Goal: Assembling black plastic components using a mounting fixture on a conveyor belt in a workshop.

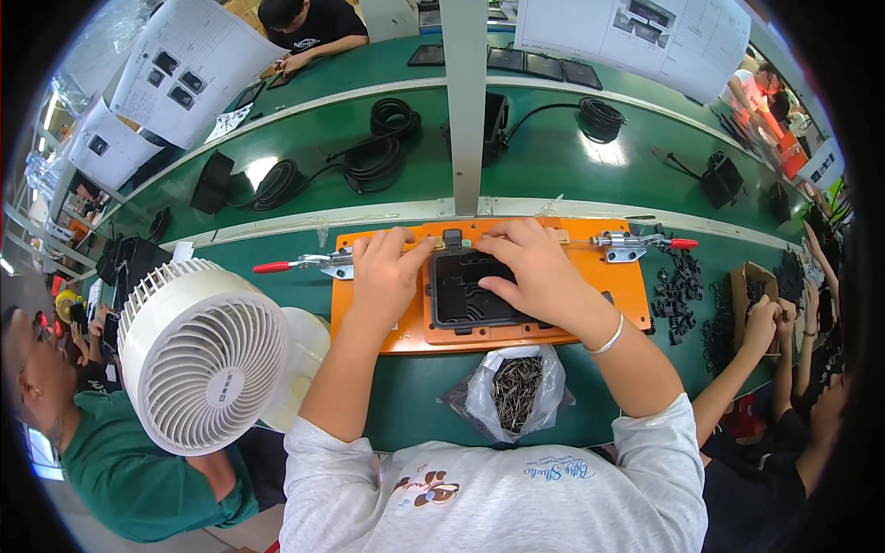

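A black rectangular housing (461,309) lies in the orange fixture (590,318) in front of me. At its top edge stands a small black clip (452,240), between my two hands. My left hand (387,267) is closed by the housing's upper left corner, fingertips close to the clip; whether they pinch a small part is hidden. My right hand (544,276) grips the housing's upper right side, thumb over its face and fingers at the top edge. Toggle clamps with red handles, the left clamp (332,264) and the right clamp (627,244), flank the hands.
A plastic bag of metal pins (516,392) sits before the fixture. Small black clips (678,286) lie to its right. A white fan (221,359) stands left. Coiled black cables (378,157) lie on the shelf beyond the post (464,111). People work on both sides.
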{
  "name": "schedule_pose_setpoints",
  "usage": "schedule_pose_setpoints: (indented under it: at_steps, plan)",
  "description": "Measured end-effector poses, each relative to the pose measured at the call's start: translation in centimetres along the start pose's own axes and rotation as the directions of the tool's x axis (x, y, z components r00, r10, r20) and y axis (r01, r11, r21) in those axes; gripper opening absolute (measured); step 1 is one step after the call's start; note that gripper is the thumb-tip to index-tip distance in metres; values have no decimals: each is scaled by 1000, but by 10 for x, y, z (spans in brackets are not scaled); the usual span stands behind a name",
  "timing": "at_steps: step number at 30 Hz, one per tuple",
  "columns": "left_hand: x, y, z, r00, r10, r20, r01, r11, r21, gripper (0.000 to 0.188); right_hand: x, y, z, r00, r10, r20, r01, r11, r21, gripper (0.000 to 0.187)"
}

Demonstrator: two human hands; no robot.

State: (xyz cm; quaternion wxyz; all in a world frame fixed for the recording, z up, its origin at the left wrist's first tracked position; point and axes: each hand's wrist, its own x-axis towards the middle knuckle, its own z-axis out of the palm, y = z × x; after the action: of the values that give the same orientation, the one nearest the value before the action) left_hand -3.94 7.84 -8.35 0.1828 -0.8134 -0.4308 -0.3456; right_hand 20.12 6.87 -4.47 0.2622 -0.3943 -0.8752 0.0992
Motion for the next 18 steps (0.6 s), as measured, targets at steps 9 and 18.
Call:
schedule_pose_setpoints:
  at_steps: [9, 18]
  plan:
    - [-40, -8, -21, 681, -698, -219, 670, 716, -199, 57, 58, 3, 28, 965, 106, 240, -38, 961, -273, 68]
    - [-30, -87, -29, -199, -975, 101, 467, -186, -864, 71, 62, 11, 39, 934, 187, 305, -134, 973, -188, 67]
